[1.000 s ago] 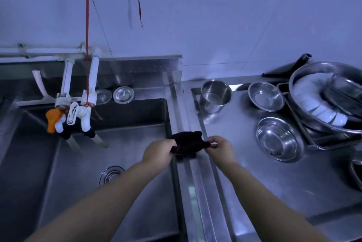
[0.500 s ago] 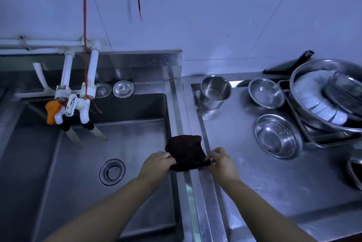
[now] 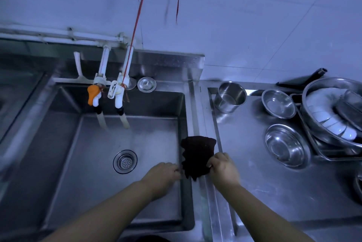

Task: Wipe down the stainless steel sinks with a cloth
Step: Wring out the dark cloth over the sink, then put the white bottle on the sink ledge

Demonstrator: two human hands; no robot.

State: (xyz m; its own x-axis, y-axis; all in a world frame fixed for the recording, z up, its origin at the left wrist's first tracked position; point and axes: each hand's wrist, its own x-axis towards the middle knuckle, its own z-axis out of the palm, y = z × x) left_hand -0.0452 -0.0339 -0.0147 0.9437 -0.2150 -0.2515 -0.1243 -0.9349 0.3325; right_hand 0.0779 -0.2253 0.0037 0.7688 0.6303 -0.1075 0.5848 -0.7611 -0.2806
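A dark cloth (image 3: 196, 155) lies over the right rim of the stainless steel sink (image 3: 109, 143), between the basin and the counter. My left hand (image 3: 163, 173) grips its near left edge, just inside the basin. My right hand (image 3: 223, 167) pinches its near right edge over the rim strip. A round drain strainer (image 3: 125, 161) sits in the basin floor. Part of a second basin (image 3: 17, 93) shows at the far left.
Two white taps (image 3: 109, 93), one with an orange handle, hang over the basin's back wall, a red cord tied to them. On the steel counter (image 3: 254, 183) to the right stand a steel cup (image 3: 230, 96), two steel bowls (image 3: 286, 145) and a large pan of white dishes (image 3: 333, 112).
Both hands have drawn the cloth back toward me along the sink rim, and it now hangs more spread out. The view has shifted, showing more of the basin.
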